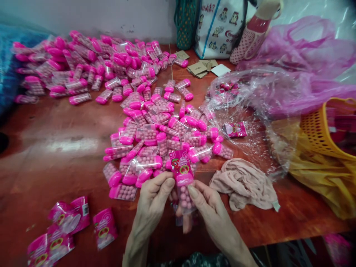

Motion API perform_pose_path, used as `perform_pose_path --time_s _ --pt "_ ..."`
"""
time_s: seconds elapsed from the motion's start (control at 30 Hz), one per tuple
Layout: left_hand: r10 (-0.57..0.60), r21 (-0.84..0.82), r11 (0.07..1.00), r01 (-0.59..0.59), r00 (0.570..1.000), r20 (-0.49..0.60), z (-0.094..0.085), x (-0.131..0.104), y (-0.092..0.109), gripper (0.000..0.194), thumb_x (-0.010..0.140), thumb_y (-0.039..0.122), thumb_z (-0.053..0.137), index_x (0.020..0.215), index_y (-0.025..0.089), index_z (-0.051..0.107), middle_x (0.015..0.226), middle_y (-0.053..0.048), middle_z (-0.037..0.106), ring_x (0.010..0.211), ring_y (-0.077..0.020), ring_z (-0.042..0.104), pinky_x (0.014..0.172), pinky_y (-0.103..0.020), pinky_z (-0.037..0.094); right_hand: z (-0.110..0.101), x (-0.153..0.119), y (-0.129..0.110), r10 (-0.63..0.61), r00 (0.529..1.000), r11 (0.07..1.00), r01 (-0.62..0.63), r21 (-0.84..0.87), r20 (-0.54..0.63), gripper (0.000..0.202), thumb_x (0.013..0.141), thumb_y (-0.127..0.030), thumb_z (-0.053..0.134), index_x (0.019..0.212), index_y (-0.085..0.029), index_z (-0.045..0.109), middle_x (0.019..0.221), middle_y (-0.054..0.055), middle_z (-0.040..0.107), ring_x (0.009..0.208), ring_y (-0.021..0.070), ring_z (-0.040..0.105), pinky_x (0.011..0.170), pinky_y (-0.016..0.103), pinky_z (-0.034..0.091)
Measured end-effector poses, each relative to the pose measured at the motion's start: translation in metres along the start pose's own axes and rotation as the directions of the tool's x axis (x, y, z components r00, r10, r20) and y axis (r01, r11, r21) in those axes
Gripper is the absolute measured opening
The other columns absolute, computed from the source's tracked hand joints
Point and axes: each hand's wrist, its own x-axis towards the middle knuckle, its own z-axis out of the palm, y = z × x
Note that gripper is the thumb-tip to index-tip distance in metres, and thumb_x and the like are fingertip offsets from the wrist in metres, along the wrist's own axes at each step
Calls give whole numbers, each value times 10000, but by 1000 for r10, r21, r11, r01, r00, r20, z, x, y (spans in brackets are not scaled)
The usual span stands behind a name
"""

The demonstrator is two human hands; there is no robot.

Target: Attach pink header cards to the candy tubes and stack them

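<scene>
A small clear box of pink candy balls (185, 198) is upright in front of me, with a printed pink wrapper sleeve (181, 165) over its upper part. My right hand (207, 202) grips the box, thumb in front and fingertips behind it. My left hand (157, 193) is closed at the left edge of the sleeve, thumb against the fingers; its fingertips are partly hidden. Just beyond my hands lies a heap of similar pink-capped candy boxes (158, 129). At the lower left, several boxes in printed sleeves (104, 228) lie on the table.
The reddish wooden table (55, 148) carries a larger pile of candy boxes (91, 63) at the back. On the right are a crumpled cloth (244, 181), clear plastic with sleeves (236, 129), and a yellow basket (317, 126). Cardboard pieces (197, 69) lie before a white bag (219, 29).
</scene>
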Motion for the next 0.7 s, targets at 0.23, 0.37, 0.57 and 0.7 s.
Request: perform_pose_path --time_s 0.23,0.37,0.57,0.7 --pt "-272 -514 811 279 958 90 20 2 -4 192 740 338 652 700 154 612 478 30 541 341 -71 420 301 -171 345 7 -4 12 -95 981 976 57 -212 -171 237 902 -404 459 910 -190 558 722 -6 610 563 99 589 550 198 498" --pt "-355 -636 696 333 930 99 27 -2 -2 301 807 415 552 676 148 597 406 36 485 290 -72 384 272 -175 335 11 -12 19 -46 963 965 -27 -262 -267 391 850 -499 495 1106 -215 577 945 44 661 730 145 623 667 227 513" --pt "-277 -630 731 261 958 75 29 1 6 228 802 330 587 833 123 678 677 -41 649 425 -70 494 396 -178 403 7 -16 30 -246 918 856 54 -515 -312 417 856 -446 515 1226 -254 523 1127 54 628 1014 202 585 851 270 467" --pt "-314 -600 741 300 946 85 35 1 11 179 796 254 586 795 120 705 761 -67 678 482 -61 488 402 -151 356 10 -14 21 -323 929 748 134 -651 -181 307 920 -408 379 1107 -274 583 885 40 676 763 193 629 678 275 483"
